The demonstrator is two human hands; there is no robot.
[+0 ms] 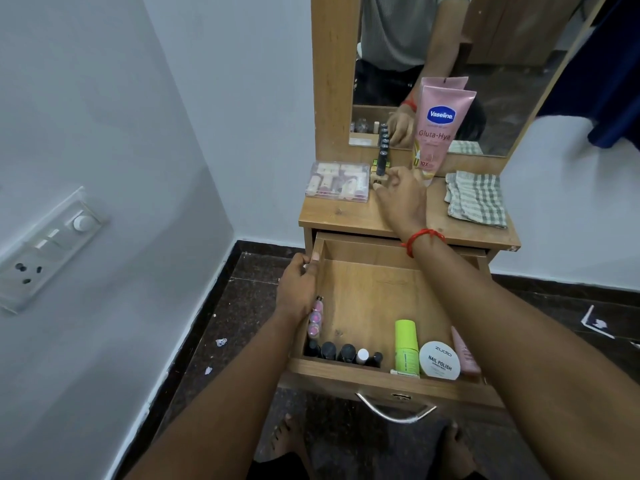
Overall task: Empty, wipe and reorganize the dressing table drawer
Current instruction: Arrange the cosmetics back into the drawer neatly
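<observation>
Person: both forearms [225, 393] bare; red thread bracelet [423, 237] on right wrist; feet [289, 436] bare; mirror [512, 81] shows grey ribbed short-sleeved shirt [391, 29]

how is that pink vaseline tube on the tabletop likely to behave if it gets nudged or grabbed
The Vaseline tube stands tall on its narrow cap end, so a nudge would probably tip it. Its body looks like soft plastic, so it should give a little under a grip. The glossy surface may be slightly slippery.
</observation>
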